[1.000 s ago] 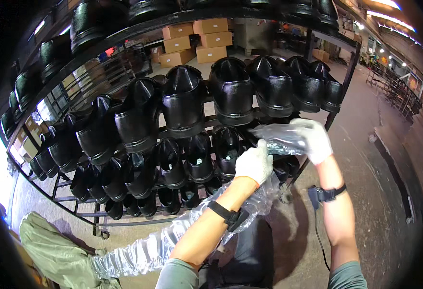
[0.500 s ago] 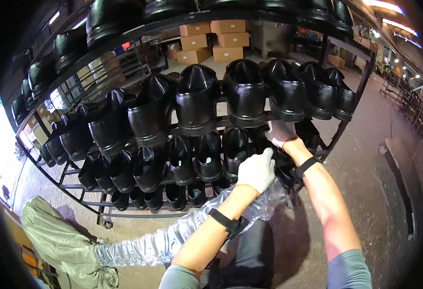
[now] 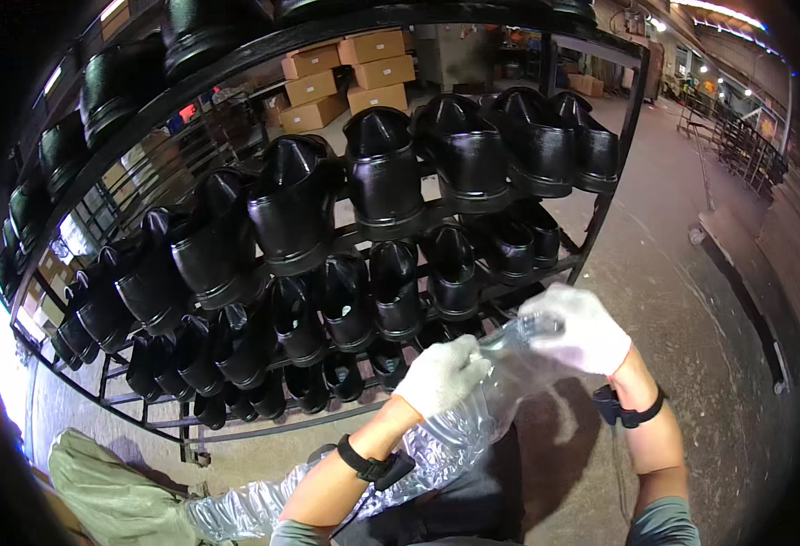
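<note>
A long, crinkled run of clear plastic [image 3: 450,437] lies across my lap; I cannot tell whether it is one sleeve or many nested pieces. My left hand [image 3: 443,375], in a white knit glove, is closed on its upper edge. On the right end my gloved right hand [image 3: 582,329] grips the clear plastic between thumb and fingers, some of them hidden. In front of both hands, black shoes [image 3: 384,187] stand in rows on a dark metal rack [image 3: 591,232], heels toward me. Smaller-looking black shoes [image 3: 452,268] fill the tier below.
A green cloth bag [image 3: 113,496] at the lower left meets the plastic's far end. Brown cartons [image 3: 377,73] are stacked behind the rack. Concrete floor [image 3: 682,300] stretches to the right, with a long dark bar [image 3: 746,314] lying there.
My right hand has come back from the lower shoe tier onto the clear plastic. My left hand has moved slightly left and down. The view has shifted to the right.
</note>
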Action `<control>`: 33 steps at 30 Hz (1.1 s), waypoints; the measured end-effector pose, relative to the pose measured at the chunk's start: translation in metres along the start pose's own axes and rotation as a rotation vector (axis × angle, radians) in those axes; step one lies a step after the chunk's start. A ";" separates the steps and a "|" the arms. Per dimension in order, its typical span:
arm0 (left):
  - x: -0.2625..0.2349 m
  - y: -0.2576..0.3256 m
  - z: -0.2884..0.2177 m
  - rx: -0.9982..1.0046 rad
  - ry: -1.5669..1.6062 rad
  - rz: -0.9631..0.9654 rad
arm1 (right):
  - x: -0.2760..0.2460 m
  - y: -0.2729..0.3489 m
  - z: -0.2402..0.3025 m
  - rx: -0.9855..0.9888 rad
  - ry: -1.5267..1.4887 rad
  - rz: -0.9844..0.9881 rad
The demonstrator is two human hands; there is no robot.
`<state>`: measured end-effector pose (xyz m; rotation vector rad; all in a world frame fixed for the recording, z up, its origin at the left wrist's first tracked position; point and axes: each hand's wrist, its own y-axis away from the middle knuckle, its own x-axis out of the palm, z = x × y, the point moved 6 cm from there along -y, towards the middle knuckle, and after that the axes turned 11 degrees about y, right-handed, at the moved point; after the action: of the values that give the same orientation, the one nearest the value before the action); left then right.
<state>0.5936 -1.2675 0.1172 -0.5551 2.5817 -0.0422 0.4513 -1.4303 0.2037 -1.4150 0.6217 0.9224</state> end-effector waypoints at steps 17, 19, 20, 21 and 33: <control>0.023 -0.091 -0.066 0.128 0.167 -0.272 | -0.054 0.256 -0.189 1.174 -0.797 -0.764; 0.047 -0.120 -0.078 0.212 -0.059 -0.352 | -0.049 0.215 -0.174 0.909 -1.192 -0.747; 0.046 -0.142 -0.065 0.115 -0.176 -0.358 | -0.043 0.185 -0.162 0.912 -1.272 -0.725; 0.042 -0.157 -0.052 0.015 -0.289 -0.359 | -0.038 0.155 -0.156 0.871 -1.324 -0.697; 0.051 -0.127 -0.036 0.024 -0.407 -0.388 | 0.079 -0.101 -0.148 0.614 -0.096 -0.165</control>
<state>0.5841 -1.4071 0.1419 -0.9422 2.0499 -0.0820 0.6010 -1.5547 0.1798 -0.8514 0.6355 0.5913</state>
